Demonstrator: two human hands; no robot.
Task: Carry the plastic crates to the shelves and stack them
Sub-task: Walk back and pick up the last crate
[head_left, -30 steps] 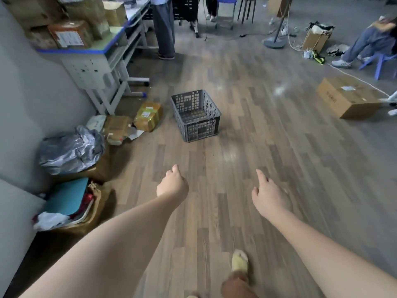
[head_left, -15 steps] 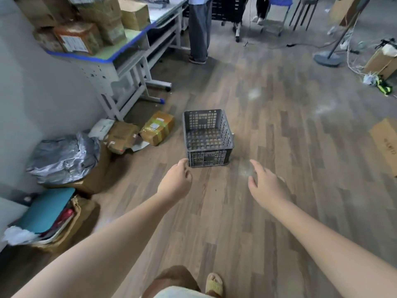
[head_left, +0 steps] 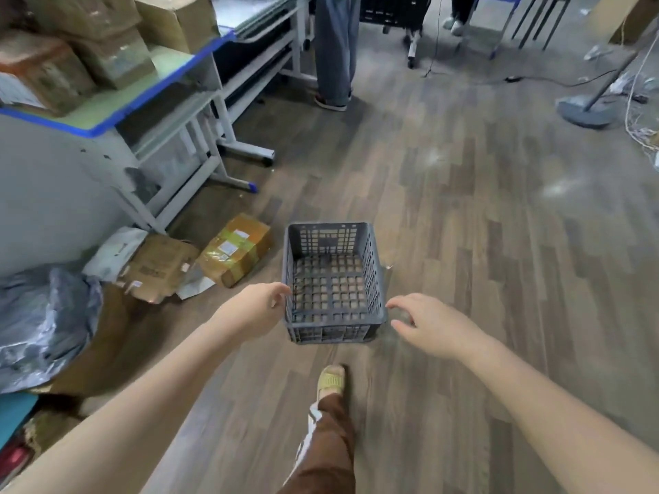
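While sitting upright on the wood-plank floor (head_left: 481, 244), the grey lattice plastic crate (head_left: 333, 279) is empty, right in front of the person. Left hand (head_left: 255, 308) at the crate's near-left rim, fingers loosely curled, tips about touching the edge, not gripping. Right hand (head_left: 433, 324) just beside the near-right corner, fingers spread, holding nothing. One foot in a yellow slipper (head_left: 331, 381) just behind the crate. Taped cardboard parcel (head_left: 235, 249) to the left, crumpled boxes beside it, blue-edged table (head_left: 117, 105) with cartons farther left.
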